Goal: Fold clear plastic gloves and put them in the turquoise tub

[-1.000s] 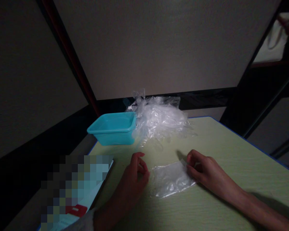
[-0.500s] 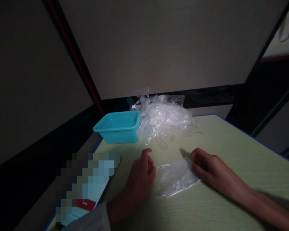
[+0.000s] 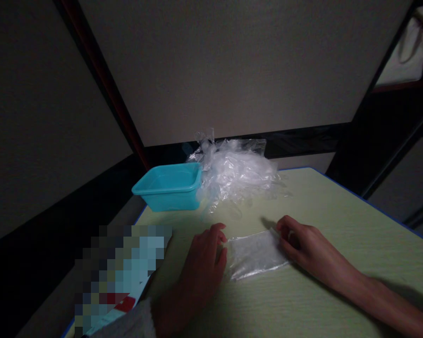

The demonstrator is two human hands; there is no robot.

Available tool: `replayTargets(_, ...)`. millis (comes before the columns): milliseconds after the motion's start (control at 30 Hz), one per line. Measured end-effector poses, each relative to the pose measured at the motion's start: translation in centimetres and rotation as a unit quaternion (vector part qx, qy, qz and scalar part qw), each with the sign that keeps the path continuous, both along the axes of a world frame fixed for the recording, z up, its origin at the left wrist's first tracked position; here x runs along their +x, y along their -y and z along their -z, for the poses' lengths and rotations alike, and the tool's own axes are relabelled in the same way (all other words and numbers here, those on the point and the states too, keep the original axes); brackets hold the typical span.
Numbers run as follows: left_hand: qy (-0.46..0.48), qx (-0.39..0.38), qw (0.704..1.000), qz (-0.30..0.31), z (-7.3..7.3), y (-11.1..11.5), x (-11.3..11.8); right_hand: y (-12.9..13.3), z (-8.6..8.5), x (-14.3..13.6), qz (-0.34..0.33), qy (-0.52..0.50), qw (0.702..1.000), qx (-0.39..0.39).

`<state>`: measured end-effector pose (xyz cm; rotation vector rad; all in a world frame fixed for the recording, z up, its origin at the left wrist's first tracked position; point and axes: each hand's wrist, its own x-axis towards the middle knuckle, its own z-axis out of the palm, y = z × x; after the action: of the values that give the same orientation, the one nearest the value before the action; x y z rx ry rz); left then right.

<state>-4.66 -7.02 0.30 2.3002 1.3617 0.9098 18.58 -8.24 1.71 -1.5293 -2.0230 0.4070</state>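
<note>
A small clear plastic bag (image 3: 255,253) lies flat on the table between my hands. My right hand (image 3: 298,239) is at its right edge, thumb and fingers curled together on the plastic. My left hand (image 3: 207,256) is beside the bag's left edge, its fingers bent and apart from the thumb, with nothing seen between them. Beyond the hands, a loose heap of crumpled clear plastic bags (image 3: 239,171) rests at the back of the table.
A turquoise basin (image 3: 172,202) stands at the back left, touching the heap. A pixelated flat item (image 3: 130,277) lies at the left edge of the table (image 3: 352,225). Behind rises a grey panel (image 3: 232,70).
My left hand's fingers have spread from the thumb and come level with the bag's left corner. The bag's near edge has shifted slightly up. The whole view has moved a little.
</note>
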Motion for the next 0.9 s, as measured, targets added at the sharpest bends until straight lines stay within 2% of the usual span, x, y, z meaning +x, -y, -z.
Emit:
replayTargets(133, -0.031, 0.044, 0.998, 0.038, 0.1, 0.6, -0.2, 0.2, -0.3, 0.2, 0.002, 0.057, 0.997, 0.047)
replayTargets(267, -0.089, 0.059, 0.988, 0.115, 0.0, 1.4, -0.4, 0.9, -0.5, 0.0, -0.076, 0.076, 0.991, 0.082)
replayTargets(367, -0.155, 0.051, 0.969, 0.186, -0.6, 1.7, -0.4, 1.4, -0.2, -0.6, -0.126, 0.131, 0.981, 0.068)
replayTargets(500, -0.226, 0.017, 0.936, 0.268, -1.7, 1.7, -0.2, 1.8, 1.0, -1.1, -0.149, 0.225, 0.961, 0.063)
replayTargets(733, -0.280, -0.047, 0.916, 0.282, -2.7, 1.7, 0.0, 1.4, 2.3, -0.1, -0.162, 0.242, 0.955, 0.060)
replayTargets(900, -0.295, -0.028, 0.911, 0.286, -2.0, 1.4, -0.1, 1.3, 2.5, 0.2, -0.177, 0.234, 0.955, 0.050)
